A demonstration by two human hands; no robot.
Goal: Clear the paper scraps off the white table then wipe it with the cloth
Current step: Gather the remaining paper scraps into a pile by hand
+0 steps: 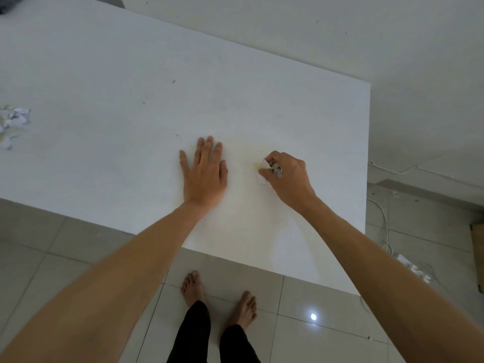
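Seemingly the clearing step is in hand, and only the head view shows it. The right hand [285,174], right of the frame's centre, has its grip curled around a crumpled paper scrap [264,172], thumb and fingers clamped on it just above the white bench [117,74]. The left hand [204,174] lies flat beside it, near but apart, fingers straight and spread, palm pressing the bench top and holding nothing.

Risks, as I judge them: the scrap is bunched loosely and part of it pokes out past the fingertips, so a slack grip could shed bits back onto the bench or over the near edge onto the tiled floor [314,297]. A faint yellowish stain [255,166] lies under the scrap; dragging the paper instead of lifting it might smear it wider. The pile of scraps [14,121] at the left edge of the frame is well apart from both hands and partly cut off by the frame, so it could be overlooked, and wiping before it is gone would scatter it.

Counted: two hands; one scrap held; one pile at the left, its pieces too jumbled to number; one bench. No cloth can be picked out; a dark thing [6,6] at the upper left corner is too cropped to name. More white bits [416,271] lie on the floor at the lower right, near a cable.
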